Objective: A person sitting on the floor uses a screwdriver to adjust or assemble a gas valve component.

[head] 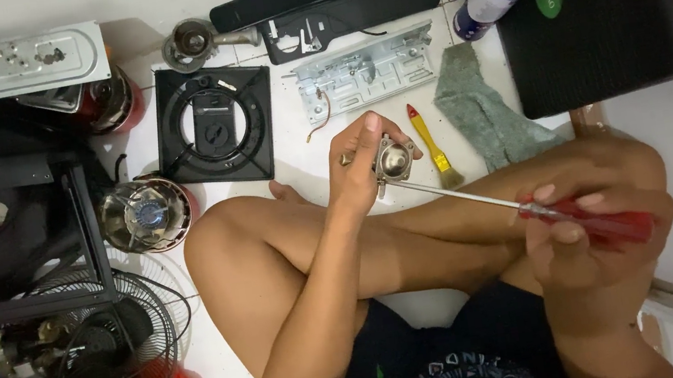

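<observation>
Left hand (pixel 359 164) grips a small metal valve (pixel 393 157) above the crossed legs — steadying it — while the right hand (pixel 574 226) clenches a red-handled screwdriver (pixel 532 210), tip in the valve.

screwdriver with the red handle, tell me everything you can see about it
The screwdriver has a translucent red plastic handle and a long, thin, bare metal shaft. The right hand grips the handle, fingers wrapped over it. It lies nearly level above the crossed legs, the shaft slanting up and left, with its tip against a small metal valve part held in the left hand. The tip itself is hidden at the part.
</observation>
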